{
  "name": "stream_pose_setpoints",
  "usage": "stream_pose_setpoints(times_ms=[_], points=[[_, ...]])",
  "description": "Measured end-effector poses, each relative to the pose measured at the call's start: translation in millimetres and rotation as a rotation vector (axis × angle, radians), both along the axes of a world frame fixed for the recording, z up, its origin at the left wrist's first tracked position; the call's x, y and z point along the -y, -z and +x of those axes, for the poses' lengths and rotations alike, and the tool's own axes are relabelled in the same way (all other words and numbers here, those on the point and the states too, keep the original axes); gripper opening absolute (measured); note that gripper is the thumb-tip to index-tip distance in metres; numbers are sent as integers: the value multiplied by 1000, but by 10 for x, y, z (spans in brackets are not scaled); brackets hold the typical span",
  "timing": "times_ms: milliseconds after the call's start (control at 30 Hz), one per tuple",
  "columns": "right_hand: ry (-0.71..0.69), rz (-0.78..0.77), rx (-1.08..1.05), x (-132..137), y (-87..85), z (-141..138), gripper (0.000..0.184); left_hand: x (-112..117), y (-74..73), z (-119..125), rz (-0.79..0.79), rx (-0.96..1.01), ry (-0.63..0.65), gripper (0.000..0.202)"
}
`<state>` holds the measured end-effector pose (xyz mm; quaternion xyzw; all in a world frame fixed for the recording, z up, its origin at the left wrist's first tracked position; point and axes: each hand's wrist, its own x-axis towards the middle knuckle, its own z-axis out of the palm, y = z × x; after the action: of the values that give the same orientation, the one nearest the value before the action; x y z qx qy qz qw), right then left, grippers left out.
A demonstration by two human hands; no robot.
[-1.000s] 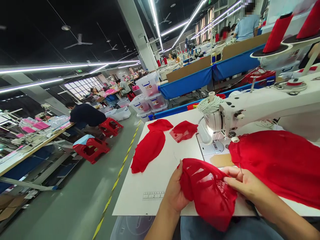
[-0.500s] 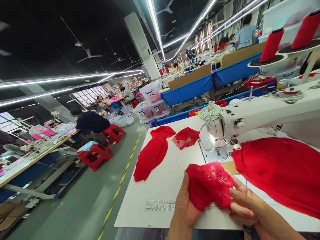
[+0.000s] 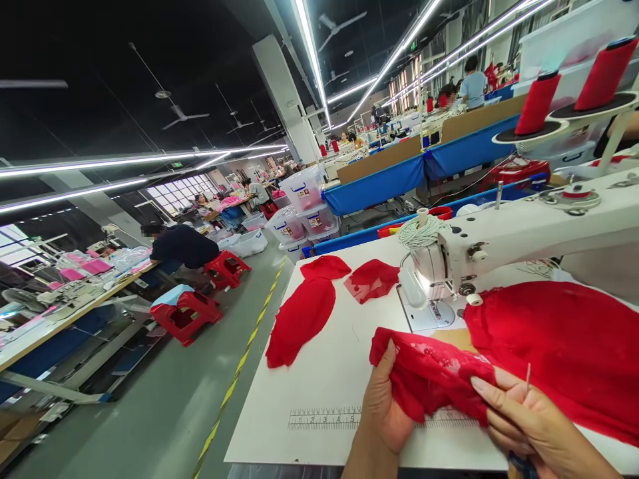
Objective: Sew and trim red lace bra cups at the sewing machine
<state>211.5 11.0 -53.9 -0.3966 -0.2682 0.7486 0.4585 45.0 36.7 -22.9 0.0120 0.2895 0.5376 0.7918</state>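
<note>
1. Two hands share one crumpled red lace piece (image 3: 432,379) at the near edge of the white tabletop (image 3: 324,372), at about 6 o'clock in the view.
2. Left hand (image 3: 384,412): closed on the lace piece's left end, thumb on top and fingers hidden beneath.
3. Right hand (image 3: 529,426): fingers curled over the lace piece's right end and pinching it; a thin needle-like pin (image 3: 528,376) sticks up just above this hand.
4. Printed ruler (image 3: 344,417) on the tabletop runs under the lace piece and between the hands.
5. At 3 o'clock from the hands, a large red fabric heap (image 3: 564,349) lies under the arm of the sewing machine (image 3: 524,233), touching the lace piece's far right edge or nearly so.
6. At 12 o'clock, the machine head with a cone of white cord (image 3: 422,229) on top.
7. At 10 to 11 o'clock, three flat red cut pieces (image 3: 299,319) lie near each other.
8. Farther off at 1 o'clock, red thread spools (image 3: 538,103) on stands; at 9 o'clock, across the aisle, red stools (image 3: 187,309) and a seated person (image 3: 180,245).
</note>
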Motion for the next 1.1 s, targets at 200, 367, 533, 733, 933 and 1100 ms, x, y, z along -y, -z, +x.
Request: stream_pose_setpoints(times_ms=[200, 367, 533, 733, 933, 1100], points=[[163, -16, 140, 71, -208, -65, 55, -25, -8, 38, 60, 32, 116, 41], [123, 29, 194, 52, -112, -38, 53, -66, -113, 61, -79, -50, -36, 17], [70, 57, 249, 13, -50, -27, 57, -52, -161, 76, -115, -33, -87, 18], [109, 110, 235, 24, -92, -62, 51, -103, -232, 88, -149, -42, -150, 12], [-19, 79, 182, -24, -43, -2, 61, -141, -294, 70, -183, -59, -187, 17], [-4, 164, 194, 21, -207, -103, 44, -146, -293, 75, -155, -82, -152, 22]])
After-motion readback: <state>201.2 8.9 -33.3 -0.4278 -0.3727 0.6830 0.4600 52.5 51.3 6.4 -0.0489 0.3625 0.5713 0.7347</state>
